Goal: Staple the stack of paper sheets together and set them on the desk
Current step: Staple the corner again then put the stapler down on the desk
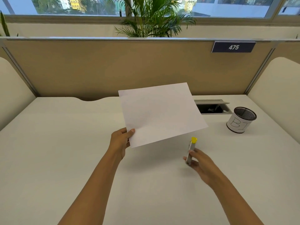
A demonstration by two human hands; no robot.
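- Your left hand (121,140) pinches the stack of paper sheets (161,113) at its near left corner, thumb on top, the rest of the fingers hidden underneath.
- The sheets are lifted clear of the bench (65,143), tilted, with their shadow falling on the white surface below.
- Your right hand (200,163) is closed around a small stapler (190,151), grey in the body with a yellow end pointing away from you.
- The stapler sits just below the sheets' near right edge, apart from the paper.
- Whether the stapler touches the bench, you cannot tell.
- Well to the right stands a mesh pen cup (241,120) wrapped in a white label.
- Beside it, an open cable hatch (212,107) is set into the bench.
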